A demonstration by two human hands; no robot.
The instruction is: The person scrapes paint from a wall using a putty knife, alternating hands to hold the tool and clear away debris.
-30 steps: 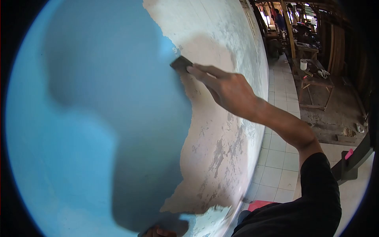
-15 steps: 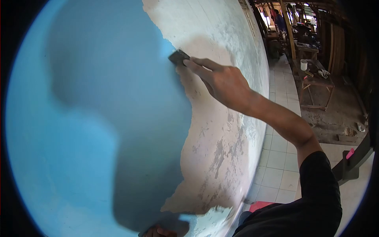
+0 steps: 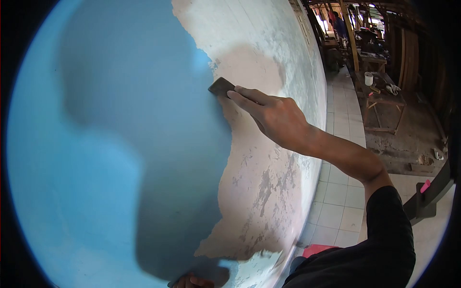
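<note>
My right hand (image 3: 281, 120) is closed around a dark, flat scraper (image 3: 222, 87). Its blade lies against the wall at the ragged border where blue paint (image 3: 110, 192) gives way to the pale, bared surface (image 3: 252, 187). The handle is mostly hidden by my fingers. At the bottom edge of the view, my left hand (image 3: 193, 281) is partly cut off, with its fingers curled near the blue wall. A dark edge shows beside those fingers, too little of it to name.
Light floor tiles (image 3: 338, 194) run along the wall's base. Farther right, a wooden table (image 3: 386, 98) carries a white container (image 3: 369, 78) and small items. A dark frame (image 3: 427, 199) with a pink piece stands near my right elbow. My shadow covers much of the wall.
My right hand and the scraper have moved down and slightly right along the paint border. A few small bared flecks now show above the blade. My left hand has stayed nearly in place.
</note>
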